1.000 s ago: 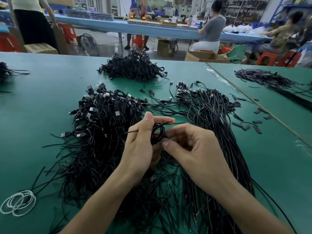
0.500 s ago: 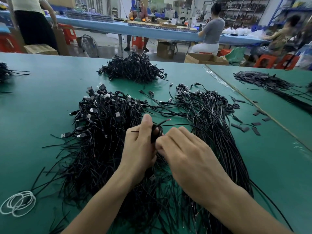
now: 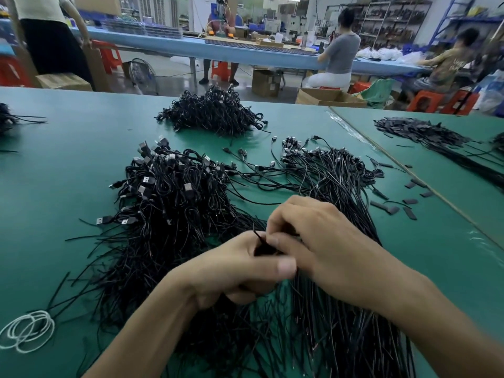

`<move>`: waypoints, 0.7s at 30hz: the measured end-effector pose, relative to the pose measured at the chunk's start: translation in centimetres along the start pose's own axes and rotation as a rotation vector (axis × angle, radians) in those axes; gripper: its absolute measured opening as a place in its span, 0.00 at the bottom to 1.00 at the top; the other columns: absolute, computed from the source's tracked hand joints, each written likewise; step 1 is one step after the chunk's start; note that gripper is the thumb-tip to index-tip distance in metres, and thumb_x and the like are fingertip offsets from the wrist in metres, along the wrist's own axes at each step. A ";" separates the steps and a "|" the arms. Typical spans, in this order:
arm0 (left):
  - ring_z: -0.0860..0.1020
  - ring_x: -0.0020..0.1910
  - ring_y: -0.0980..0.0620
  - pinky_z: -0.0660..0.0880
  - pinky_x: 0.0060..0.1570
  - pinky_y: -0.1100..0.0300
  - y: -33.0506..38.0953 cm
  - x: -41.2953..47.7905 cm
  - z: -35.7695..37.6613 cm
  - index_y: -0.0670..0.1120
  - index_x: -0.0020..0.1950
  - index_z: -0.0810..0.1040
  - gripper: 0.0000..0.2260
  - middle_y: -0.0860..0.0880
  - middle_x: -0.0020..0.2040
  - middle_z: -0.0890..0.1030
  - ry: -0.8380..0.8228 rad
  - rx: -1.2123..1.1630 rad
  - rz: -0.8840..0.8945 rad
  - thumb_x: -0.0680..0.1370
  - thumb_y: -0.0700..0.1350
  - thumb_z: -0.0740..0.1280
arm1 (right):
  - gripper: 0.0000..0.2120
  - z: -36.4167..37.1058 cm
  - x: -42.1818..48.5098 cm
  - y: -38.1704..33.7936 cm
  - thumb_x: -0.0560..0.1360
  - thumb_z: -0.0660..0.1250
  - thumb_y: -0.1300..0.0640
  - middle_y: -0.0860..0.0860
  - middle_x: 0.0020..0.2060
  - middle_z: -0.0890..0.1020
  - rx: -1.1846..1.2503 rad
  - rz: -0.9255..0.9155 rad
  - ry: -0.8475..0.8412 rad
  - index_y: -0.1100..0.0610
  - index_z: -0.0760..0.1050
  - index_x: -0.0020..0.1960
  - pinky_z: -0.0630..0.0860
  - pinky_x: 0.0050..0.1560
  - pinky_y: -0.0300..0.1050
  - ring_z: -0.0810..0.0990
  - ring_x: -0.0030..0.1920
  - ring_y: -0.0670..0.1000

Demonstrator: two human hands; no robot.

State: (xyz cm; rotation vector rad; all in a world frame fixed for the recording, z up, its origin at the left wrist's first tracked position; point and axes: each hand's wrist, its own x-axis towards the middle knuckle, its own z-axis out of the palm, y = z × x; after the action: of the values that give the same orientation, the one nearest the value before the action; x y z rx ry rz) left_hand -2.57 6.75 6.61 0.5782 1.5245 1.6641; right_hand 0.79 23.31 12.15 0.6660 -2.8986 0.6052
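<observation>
The coiled black cable (image 3: 264,249) sits between the two hands, just on the near side of the heap of USB cables (image 3: 174,192) and a little to its right. The left hand (image 3: 231,271) curls round the coil from below, its thumb laid across toward the right. The right hand (image 3: 327,246) closes on the coil from the right and pinches it at the top. A thin free end (image 3: 257,236) pokes up from the coil and leans left, back toward the heap. Most of the coil is hidden, so its long axis cannot be told. The free end touches the right fingertips, so winding or tucking it looks like the right hand's job while the left holds the coil firm.

Everything lies on a green table (image 3: 54,186). A sheaf of straight cables (image 3: 341,186) fans out to the right of the heap, with a smaller tangled pile (image 3: 212,113) beyond it. White cord loops (image 3: 27,331) lie to its near left, and black strips (image 3: 392,208) are scattered farther right. Past the heap, people sit at a long blue bench (image 3: 245,53) in a workshop with cardboard boxes and red stools.
</observation>
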 end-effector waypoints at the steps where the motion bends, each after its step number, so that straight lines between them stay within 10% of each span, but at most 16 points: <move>1: 0.59 0.24 0.59 0.57 0.19 0.69 -0.3 0.1 -0.1 0.48 0.43 0.74 0.10 0.52 0.30 0.64 -0.038 0.046 0.022 0.71 0.50 0.73 | 0.06 0.0 -0.1 0.2 0.80 0.62 0.50 0.39 0.43 0.74 0.000 0.006 -0.024 0.45 0.72 0.44 0.69 0.48 0.36 0.72 0.48 0.41; 8: 0.56 0.26 0.57 0.55 0.19 0.70 -1.1 0.6 0.3 0.46 0.39 0.72 0.10 0.51 0.31 0.58 -0.048 0.077 -0.108 0.76 0.48 0.69 | 0.10 -0.2 -0.9 0.4 0.80 0.62 0.46 0.38 0.49 0.74 -0.076 -0.075 -0.155 0.42 0.74 0.60 0.71 0.54 0.37 0.72 0.50 0.40; 16: 0.57 0.25 0.58 0.54 0.20 0.69 -1.3 0.8 0.7 0.53 0.32 0.70 0.17 0.52 0.29 0.60 0.018 0.015 -0.121 0.80 0.41 0.65 | 0.02 -0.1 -1.0 0.2 0.76 0.70 0.57 0.47 0.40 0.79 -0.364 -0.286 -0.056 0.54 0.80 0.45 0.76 0.46 0.50 0.76 0.41 0.51; 21: 0.59 0.28 0.58 0.56 0.20 0.71 -0.7 0.8 0.6 0.49 0.40 0.70 0.06 0.52 0.32 0.64 0.013 -0.225 -0.021 0.75 0.40 0.63 | 0.10 0.2 -0.9 1.4 0.81 0.59 0.53 0.46 0.43 0.78 -0.235 -0.231 0.057 0.53 0.78 0.49 0.76 0.49 0.47 0.74 0.45 0.49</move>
State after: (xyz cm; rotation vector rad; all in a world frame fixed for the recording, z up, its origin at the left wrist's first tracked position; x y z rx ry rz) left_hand -2.41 7.69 5.92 0.4299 1.3252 1.7959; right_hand 1.01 24.75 11.26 0.9121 -2.7254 0.2475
